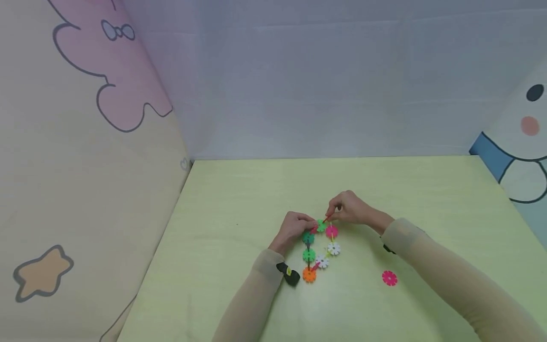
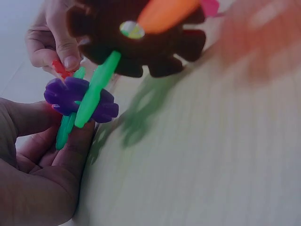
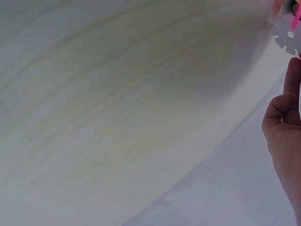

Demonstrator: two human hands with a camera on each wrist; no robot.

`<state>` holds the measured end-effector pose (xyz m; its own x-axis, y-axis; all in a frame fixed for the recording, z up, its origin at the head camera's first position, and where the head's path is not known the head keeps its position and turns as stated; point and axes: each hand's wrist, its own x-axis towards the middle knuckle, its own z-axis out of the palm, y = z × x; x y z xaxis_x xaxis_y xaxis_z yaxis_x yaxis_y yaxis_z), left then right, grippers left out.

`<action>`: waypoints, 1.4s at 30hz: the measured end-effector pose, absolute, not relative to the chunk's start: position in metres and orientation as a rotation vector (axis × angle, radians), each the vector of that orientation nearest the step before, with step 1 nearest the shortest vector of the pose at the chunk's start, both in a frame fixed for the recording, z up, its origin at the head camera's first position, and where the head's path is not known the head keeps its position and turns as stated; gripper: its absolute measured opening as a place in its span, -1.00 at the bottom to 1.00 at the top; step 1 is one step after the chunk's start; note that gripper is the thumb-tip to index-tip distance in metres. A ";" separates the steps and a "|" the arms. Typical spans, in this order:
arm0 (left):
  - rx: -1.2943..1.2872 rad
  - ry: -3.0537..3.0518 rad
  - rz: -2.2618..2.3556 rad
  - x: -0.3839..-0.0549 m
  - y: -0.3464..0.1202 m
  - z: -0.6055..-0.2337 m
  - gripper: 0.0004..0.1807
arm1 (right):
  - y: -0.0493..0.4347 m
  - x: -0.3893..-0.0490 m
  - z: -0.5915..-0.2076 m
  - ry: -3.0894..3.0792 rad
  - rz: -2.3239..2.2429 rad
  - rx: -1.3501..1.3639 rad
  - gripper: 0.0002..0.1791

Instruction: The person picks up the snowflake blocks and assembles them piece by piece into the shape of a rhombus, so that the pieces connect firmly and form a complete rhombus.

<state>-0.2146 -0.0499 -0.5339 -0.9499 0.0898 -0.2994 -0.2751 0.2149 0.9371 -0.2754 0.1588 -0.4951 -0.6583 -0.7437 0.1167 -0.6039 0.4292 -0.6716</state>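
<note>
Notched plastic flower discs, slotted edge to face, form a looped chain on the table. An orange disc (image 1: 309, 275) lies at its near end, green discs (image 1: 309, 255) on the left, white discs (image 1: 334, 248) and a pink disc (image 1: 331, 232) on the right. My left hand (image 1: 295, 225) pinches the chain at its far left, beside the far green disc (image 1: 321, 225). From the right, my right hand (image 1: 349, 207) pinches a red disc (image 1: 326, 218), seen edge-on against that green disc. In the left wrist view, the red disc (image 2: 61, 69) shows between the right hand's fingertips.
A loose pink disc (image 1: 390, 278) lies right of the chain, near the right forearm. The pale yellow table (image 1: 222, 199) meets a plain wall at the back and a printed wall on the left. A black wrist device (image 1: 290, 275) hangs at the left cuff.
</note>
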 end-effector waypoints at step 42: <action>-0.078 2.135 1.798 -0.215 -0.059 -0.538 -0.81 | 0.160 -0.275 -0.513 2.321 -1.332 -1.032 -0.92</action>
<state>-0.2155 -0.0591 -0.5376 -0.9380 0.1791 -0.2968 -0.2620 0.1943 0.9453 -0.2754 0.1603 -0.5127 -0.7086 -0.6971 0.1089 -0.4458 0.3227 -0.8350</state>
